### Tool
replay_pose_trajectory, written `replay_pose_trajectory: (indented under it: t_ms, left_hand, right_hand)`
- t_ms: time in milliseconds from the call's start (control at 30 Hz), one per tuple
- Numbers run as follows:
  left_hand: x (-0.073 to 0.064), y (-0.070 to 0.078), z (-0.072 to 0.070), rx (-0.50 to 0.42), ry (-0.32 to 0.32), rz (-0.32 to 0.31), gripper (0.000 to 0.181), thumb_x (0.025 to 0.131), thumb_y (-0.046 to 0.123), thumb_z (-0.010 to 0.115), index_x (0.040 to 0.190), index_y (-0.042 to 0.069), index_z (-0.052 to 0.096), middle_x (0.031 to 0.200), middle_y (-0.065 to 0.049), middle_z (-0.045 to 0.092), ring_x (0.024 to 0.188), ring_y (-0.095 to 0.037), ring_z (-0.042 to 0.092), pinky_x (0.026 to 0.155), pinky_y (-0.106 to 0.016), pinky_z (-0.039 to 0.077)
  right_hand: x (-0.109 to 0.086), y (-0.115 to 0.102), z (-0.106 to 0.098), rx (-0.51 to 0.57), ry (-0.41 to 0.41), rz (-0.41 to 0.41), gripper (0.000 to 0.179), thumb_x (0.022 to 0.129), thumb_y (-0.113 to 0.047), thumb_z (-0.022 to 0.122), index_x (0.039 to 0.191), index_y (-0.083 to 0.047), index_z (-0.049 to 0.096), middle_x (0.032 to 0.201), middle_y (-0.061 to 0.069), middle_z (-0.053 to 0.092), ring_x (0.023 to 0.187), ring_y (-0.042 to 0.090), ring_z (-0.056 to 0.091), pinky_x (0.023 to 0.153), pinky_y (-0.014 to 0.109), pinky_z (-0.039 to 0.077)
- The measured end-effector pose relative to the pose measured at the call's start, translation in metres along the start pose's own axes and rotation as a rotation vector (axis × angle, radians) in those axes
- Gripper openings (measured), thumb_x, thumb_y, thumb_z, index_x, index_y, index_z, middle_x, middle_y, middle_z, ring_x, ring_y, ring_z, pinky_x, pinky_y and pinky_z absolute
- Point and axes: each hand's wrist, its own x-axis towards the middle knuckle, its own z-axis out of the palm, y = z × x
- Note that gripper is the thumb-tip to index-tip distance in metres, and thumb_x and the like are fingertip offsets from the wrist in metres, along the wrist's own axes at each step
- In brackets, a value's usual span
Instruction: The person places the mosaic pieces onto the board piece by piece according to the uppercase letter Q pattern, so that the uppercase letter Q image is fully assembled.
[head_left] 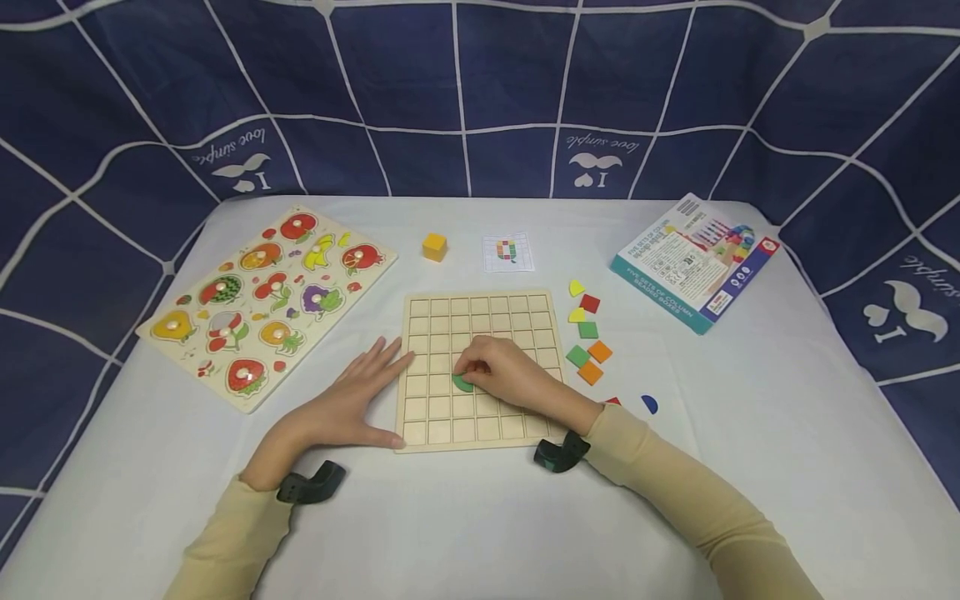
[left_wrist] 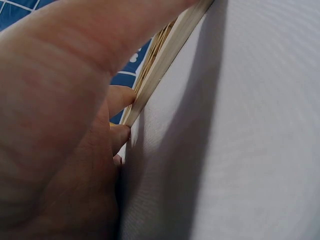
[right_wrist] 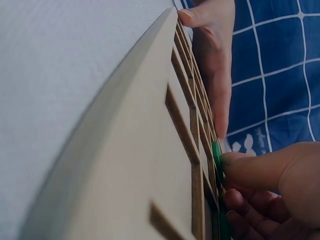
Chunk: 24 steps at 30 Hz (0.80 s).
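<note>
A square wooden grid board [head_left: 441,429] lies on the white table. My left hand [head_left: 347,404] rests at its left edge, fingers spread and thumb touching the near left corner; in the left wrist view the fingers [left_wrist: 121,97] touch the board's side. Over the middle-left cells my right hand [head_left: 510,375] pinches a green piece with a curved edge [head_left: 463,384] between thumb and fingers. The right wrist view shows this green piece [right_wrist: 217,157] standing tilted at the cells. More green [right_wrist: 224,226] shows under the right hand, which hides several cells.
Right of the board lie loose red, yellow, green and orange pieces [head_left: 590,372] and a blue half-circle [head_left: 649,404]. Behind the board are a pattern card [head_left: 508,252] and a yellow cube [head_left: 434,247]. A fruit puzzle [head_left: 270,304] lies left, a box [head_left: 697,262] right.
</note>
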Motion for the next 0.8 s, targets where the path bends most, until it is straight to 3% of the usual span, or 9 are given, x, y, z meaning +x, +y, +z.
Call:
replay_pose_trajectory:
  t_ms: [267, 400, 600, 800]
  left_hand:
    - [0.0, 0.001, 0.0, 0.003, 0.002, 0.002, 0.117, 0.06, 0.066, 0.074, 0.15, 0.012, 0.022, 0.156, -0.009, 0.003, 0.139, -0.026, -0.009, 0.109, -0.048, 0.001]
    - [0.0, 0.001, 0.001, 0.0, 0.007, 0.008, 0.117, 0.06, 0.066, 0.075, 0.15, 0.012, 0.022, 0.155, -0.01, 0.003, 0.139, -0.027, -0.008, 0.109, -0.049, 0.001]
    - [-0.001, 0.001, 0.001, 0.001, 0.008, 0.012, 0.117, 0.06, 0.064, 0.075, 0.15, 0.012, 0.022, 0.155, -0.009, 0.003, 0.14, -0.026, -0.008, 0.109, -0.048, 0.001]
    - [0.0, 0.0, 0.001, 0.01, -0.002, 0.004, 0.117, 0.06, 0.066, 0.074, 0.15, 0.013, 0.021, 0.156, -0.008, 0.002, 0.14, -0.025, -0.008, 0.11, -0.047, 0.001]
  right_hand:
    - [-0.001, -0.002, -0.002, -0.058, 0.027, 0.003, 0.005, 0.082, -0.008, 0.072, 0.081, -0.011, 0.07, 0.076, -0.009, 0.056, 0.068, 0.007, 0.05, 0.062, 0.021, 0.045]
    - [-0.002, -0.001, -0.008, -0.033, 0.045, 0.028, 0.001, 0.084, -0.011, 0.071, 0.084, -0.01, 0.072, 0.078, -0.009, 0.058, 0.07, 0.007, 0.051, 0.063, 0.022, 0.046]
    - [-0.015, 0.008, -0.04, 0.067, 0.161, 0.077, 0.005, 0.085, -0.009, 0.07, 0.089, -0.008, 0.072, 0.081, -0.006, 0.064, 0.071, 0.011, 0.054, 0.065, 0.027, 0.047]
    - [-0.048, 0.026, -0.079, 0.104, 0.241, 0.173, 0.01, 0.085, -0.006, 0.069, 0.093, -0.003, 0.072, 0.091, 0.0, 0.067, 0.08, 0.017, 0.057, 0.071, 0.032, 0.048]
